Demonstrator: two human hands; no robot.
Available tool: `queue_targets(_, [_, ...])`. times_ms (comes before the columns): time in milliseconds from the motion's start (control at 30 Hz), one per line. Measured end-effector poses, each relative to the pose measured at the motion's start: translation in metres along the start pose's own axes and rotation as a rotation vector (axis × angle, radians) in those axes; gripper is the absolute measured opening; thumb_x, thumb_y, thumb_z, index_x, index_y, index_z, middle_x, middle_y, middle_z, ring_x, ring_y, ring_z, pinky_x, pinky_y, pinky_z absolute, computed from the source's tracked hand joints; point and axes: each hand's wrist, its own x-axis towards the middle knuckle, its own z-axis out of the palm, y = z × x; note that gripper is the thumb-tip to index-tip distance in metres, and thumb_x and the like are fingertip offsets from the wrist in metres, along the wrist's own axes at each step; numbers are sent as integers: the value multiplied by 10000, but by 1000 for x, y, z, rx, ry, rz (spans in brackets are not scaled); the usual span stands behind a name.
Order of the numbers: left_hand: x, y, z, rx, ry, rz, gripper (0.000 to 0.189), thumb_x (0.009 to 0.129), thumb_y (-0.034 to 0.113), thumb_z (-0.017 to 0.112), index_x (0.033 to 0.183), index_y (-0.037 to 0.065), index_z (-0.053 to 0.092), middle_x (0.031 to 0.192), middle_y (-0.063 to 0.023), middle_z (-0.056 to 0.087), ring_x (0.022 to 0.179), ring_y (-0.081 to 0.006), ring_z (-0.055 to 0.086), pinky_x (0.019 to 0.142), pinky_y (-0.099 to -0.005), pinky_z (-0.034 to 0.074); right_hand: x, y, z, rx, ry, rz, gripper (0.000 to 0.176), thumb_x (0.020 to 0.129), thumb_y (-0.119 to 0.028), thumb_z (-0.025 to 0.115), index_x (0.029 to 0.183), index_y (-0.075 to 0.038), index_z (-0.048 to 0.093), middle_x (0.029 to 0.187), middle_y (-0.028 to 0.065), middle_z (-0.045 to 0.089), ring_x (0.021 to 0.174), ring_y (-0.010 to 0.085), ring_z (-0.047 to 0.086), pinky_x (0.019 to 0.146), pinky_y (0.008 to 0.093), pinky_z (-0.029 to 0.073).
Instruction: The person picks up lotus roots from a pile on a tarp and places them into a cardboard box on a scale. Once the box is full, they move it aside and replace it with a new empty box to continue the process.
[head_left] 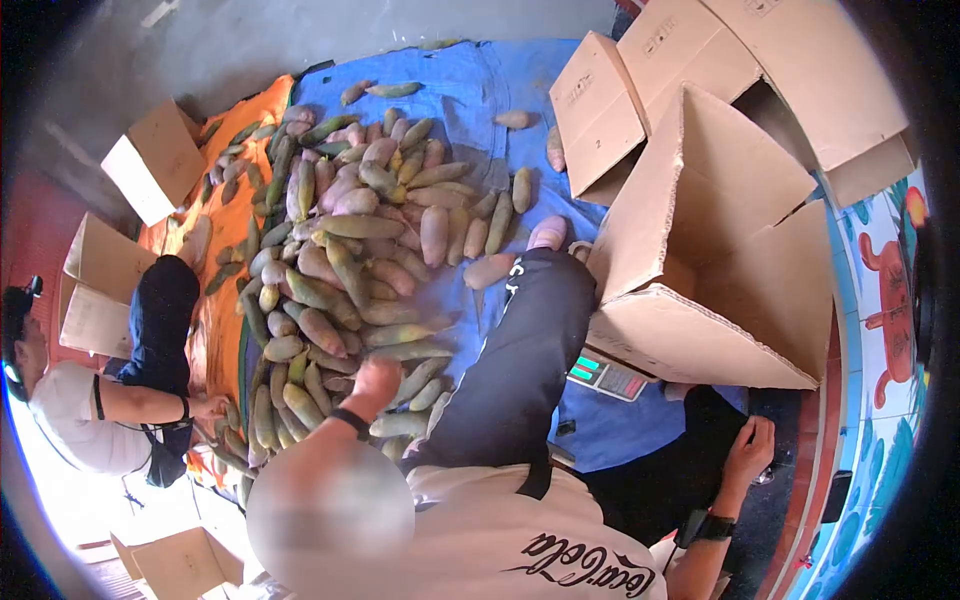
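Long green-and-pink vegetables [362,226] lie heaped on a blue tarp [500,75]. My left hand [377,385], with a black band at its wrist, is over the near side of the heap; motion blur hides its fingers and whatever they may hold. On my bent knee at the lower right rests my right hand [752,448], its fingers curled, nothing visible in it. A tall open cardboard box [740,270] stands right of my other leg. A scale with lit green displays [607,374] sits partly beneath the box.
At the left, a person [85,405] reaches toward vegetables on an orange tarp [215,285]. Cardboard boxes [155,165] stand at the far left, another box [180,562] at the lower left. Larger boxes [600,110] are at the upper right, near a painted wall [895,300].
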Motion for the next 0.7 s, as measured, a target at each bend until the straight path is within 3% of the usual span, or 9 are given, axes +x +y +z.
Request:
queue_targets(33, [-20,2,23,37,-29,46,213,849,203,498,898,70,657,889,-154,666,860,-313,651,739,-428,526,1,-1,0,-19,-10,2,66,880,-54,534,863,6,555,840,176,570,760,374,570,659,433,464])
queue_targets(67, [-34,14,20,-118,-196,-129,238,856,215,489,914,66,665,898,-163,670,848,-324,660,752,-445,525,2,-1,0,-39,-19,3,74,884,-61,539,856,6,553,842,177,576,765,372,571,658,438,466])
queue_targets(100, [-51,15,34,-212,-250,-137,260,855,238,495,931,59,666,936,-164,670,892,-335,655,768,-453,523,3,-3,1,-44,-26,-1,74,884,-61,539,856,6,553,842,177,576,765,372,571,658,438,466])
queue_targets(200, [-87,9,103,-249,-296,-111,281,859,262,491,949,60,665,974,-171,670,895,-342,655,771,-461,522,7,-6,2,-9,-31,-24,82,886,-71,541,862,6,557,846,175,577,769,368,575,662,437,467])
queue_targets(300, [-105,13,122,-350,-548,-190,432,819,325,518,1132,30,560,1119,-239,599,1008,-393,601,893,-482,479,10,-8,3,-33,-52,-37,91,890,-78,537,869,5,565,847,171,580,768,366,578,664,435,470])
queue_targets(433, [-122,15,175,-500,-503,-380,573,834,466,523,1219,41,536,1156,-243,584,1101,-364,568,925,-456,466,13,-6,6,-26,-57,-58,76,884,-66,526,894,-7,572,850,165,575,773,368,579,669,421,471])
queue_targets(467, [-121,9,209,-505,-505,-379,573,834,466,523,1219,41,536,1156,-243,584,1101,-364,568,925,-456,466,13,-6,6,-32,-67,-61,77,882,-69,527,896,-10,574,851,163,577,774,368,580,670,420,472])
queue_targets(533, [-116,-4,299,-235,-576,-117,609,826,488,535,1250,52,511,1210,-238,557,1128,-350,558,937,-466,452,14,-7,8,-38,-70,-69,76,880,-71,527,893,-12,573,849,163,576,773,367,580,667,420,472])
queue_targets(700, [-126,35,172,-328,-527,-247,644,809,469,553,1314,85,447,1245,-215,534,1137,-372,539,947,-480,439,17,-9,7,-42,-75,-79,70,874,-73,529,878,-16,569,845,164,572,767,367,578,658,420,471])
